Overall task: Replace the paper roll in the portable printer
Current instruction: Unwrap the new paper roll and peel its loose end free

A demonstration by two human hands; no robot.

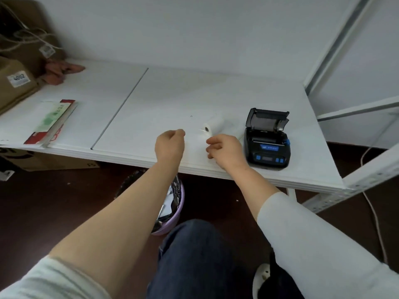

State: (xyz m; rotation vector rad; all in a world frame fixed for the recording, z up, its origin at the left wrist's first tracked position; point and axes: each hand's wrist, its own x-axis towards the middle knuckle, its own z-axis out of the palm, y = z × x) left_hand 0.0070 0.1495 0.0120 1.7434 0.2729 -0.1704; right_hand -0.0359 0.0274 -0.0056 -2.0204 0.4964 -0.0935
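A black portable printer (pixel 267 147) with blue buttons stands on the white shelf board (pixel 151 100) near its right front edge. Its lid (pixel 267 119) is tipped up and back, and the bay under it looks dark with no white roll showing. A white paper roll (pixel 211 125) lies on its side just left of the printer, a thin sliver sticking out at its near end. My right hand (pixel 226 151) rests right in front of the roll, fingers curled, nothing visible in them. My left hand (pixel 170 145) is a short way to the left, fingers pinched together.
Cardboard boxes (pixel 15 83) and a reddish cloth (pixel 60 72) fill the back left corner. A plastic-wrapped stack of papers (pixel 51 121) lies at front left. Below the board stands a purple waste bin (pixel 172 210). A white metal rack frame (pixel 345 50) rises on the right, with a cable (pixel 375 219) on the floor.
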